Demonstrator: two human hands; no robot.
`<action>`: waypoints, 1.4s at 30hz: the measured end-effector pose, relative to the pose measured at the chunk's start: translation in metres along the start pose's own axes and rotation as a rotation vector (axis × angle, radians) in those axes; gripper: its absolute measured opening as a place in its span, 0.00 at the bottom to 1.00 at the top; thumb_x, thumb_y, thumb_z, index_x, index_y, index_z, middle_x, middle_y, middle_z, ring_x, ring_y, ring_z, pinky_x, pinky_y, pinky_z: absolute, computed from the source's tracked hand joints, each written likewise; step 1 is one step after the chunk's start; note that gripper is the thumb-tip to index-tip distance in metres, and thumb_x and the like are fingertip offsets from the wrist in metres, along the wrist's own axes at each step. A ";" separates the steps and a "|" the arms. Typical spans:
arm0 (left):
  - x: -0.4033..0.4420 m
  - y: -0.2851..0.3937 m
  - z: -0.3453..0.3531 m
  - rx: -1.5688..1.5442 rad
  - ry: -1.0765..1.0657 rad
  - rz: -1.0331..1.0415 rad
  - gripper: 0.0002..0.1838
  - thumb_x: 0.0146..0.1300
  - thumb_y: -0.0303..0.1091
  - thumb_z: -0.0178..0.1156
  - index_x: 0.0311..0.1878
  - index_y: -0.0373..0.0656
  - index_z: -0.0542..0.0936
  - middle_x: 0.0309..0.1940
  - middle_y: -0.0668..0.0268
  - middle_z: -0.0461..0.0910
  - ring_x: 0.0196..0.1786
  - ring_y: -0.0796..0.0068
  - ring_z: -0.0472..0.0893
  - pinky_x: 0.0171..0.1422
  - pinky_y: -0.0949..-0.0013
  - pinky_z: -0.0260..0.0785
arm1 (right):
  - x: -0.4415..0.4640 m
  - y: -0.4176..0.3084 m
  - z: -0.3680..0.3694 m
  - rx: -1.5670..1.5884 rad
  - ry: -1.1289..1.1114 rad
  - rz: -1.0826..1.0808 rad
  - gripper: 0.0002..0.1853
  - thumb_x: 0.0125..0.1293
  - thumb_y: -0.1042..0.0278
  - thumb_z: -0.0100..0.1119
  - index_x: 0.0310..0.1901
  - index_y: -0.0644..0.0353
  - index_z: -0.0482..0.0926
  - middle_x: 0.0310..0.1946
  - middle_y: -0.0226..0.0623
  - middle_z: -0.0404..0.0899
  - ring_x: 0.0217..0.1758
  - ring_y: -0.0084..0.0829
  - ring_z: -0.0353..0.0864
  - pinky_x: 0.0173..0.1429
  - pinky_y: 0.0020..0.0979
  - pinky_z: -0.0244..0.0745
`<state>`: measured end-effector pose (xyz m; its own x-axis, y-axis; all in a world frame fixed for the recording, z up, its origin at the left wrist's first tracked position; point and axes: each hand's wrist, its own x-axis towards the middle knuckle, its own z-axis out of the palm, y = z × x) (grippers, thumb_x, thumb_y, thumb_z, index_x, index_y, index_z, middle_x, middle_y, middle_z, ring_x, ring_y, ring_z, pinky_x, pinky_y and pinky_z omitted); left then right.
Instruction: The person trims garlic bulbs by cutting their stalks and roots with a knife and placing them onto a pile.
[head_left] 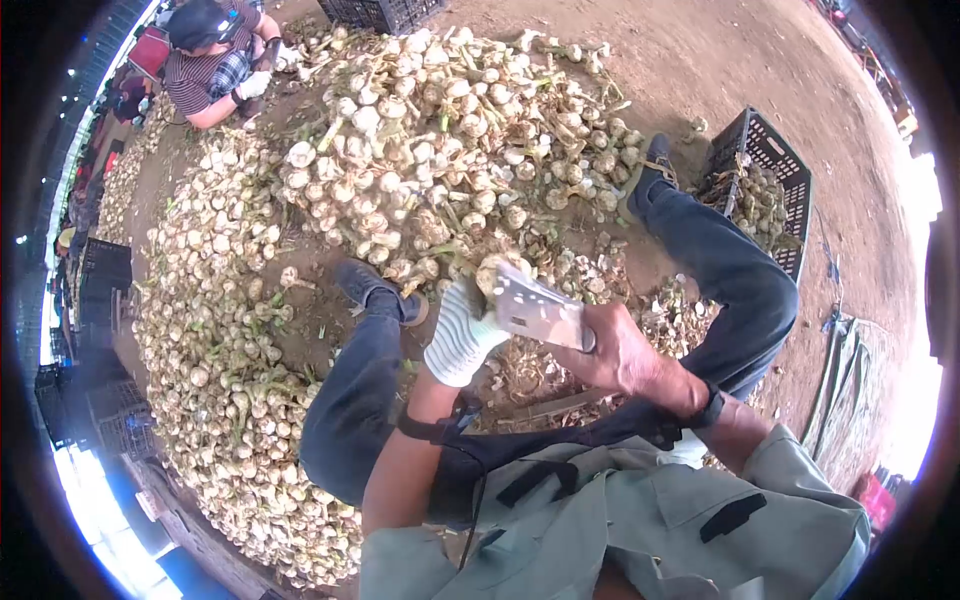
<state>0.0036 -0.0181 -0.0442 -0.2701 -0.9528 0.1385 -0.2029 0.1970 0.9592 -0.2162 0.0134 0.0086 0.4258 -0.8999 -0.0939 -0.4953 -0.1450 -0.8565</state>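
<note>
My left hand (pixel 462 335), in a white glove with grey stripes, is closed around a garlic bulb (pixel 490 272) in front of my lap. Its fingers are partly hidden behind the blade. My bare right hand (pixel 618 350) grips a short, wide cleaver (pixel 540 310) with a shiny, spotted metal blade. The blade lies right beside the bulb; whether it touches cannot be made out. Beyond both hands spreads a large heap of garlic bulbs (pixel 430 150) with stems. Below the hands lie loose skins and trimmings (pixel 540 370).
A black plastic crate (pixel 790 165) partly filled with garlic stands beyond my right leg. Another black crate (pixel 385 12) is at the far edge of the heap. A co-worker (pixel 215 60) in white gloves sits at upper left. More garlic (pixel 220 380) covers the ground on the left.
</note>
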 end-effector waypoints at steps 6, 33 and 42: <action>-0.022 -0.001 0.003 0.715 -0.128 0.334 0.18 0.50 0.38 0.71 0.46 0.50 0.81 0.40 0.69 0.83 0.45 0.67 0.80 0.53 0.63 0.71 | 0.015 0.001 -0.007 -0.111 -0.088 -0.076 0.16 0.49 0.60 0.66 0.25 0.68 0.78 0.18 0.53 0.76 0.25 0.52 0.80 0.29 0.43 0.75; 0.002 0.037 -0.001 0.402 -0.256 0.101 0.18 0.51 0.47 0.64 0.42 0.47 0.83 0.33 0.61 0.84 0.34 0.62 0.83 0.41 0.64 0.76 | 0.006 0.007 -0.016 0.139 -0.219 -0.085 0.15 0.63 0.64 0.61 0.42 0.70 0.81 0.22 0.39 0.82 0.26 0.29 0.81 0.33 0.32 0.76; -0.006 0.063 0.001 -0.364 -0.074 -0.171 0.22 0.52 0.33 0.70 0.50 0.37 0.78 0.39 0.65 0.82 0.40 0.76 0.79 0.47 0.72 0.71 | -0.018 0.067 0.001 0.243 -0.237 0.442 0.18 0.65 0.53 0.58 0.41 0.63 0.82 0.21 0.25 0.74 0.24 0.18 0.69 0.28 0.27 0.63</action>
<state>-0.0087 0.0000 0.0156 -0.3306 -0.9431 -0.0362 0.0921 -0.0704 0.9933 -0.2561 0.0199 -0.0482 0.3898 -0.7324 -0.5582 -0.4885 0.3494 -0.7995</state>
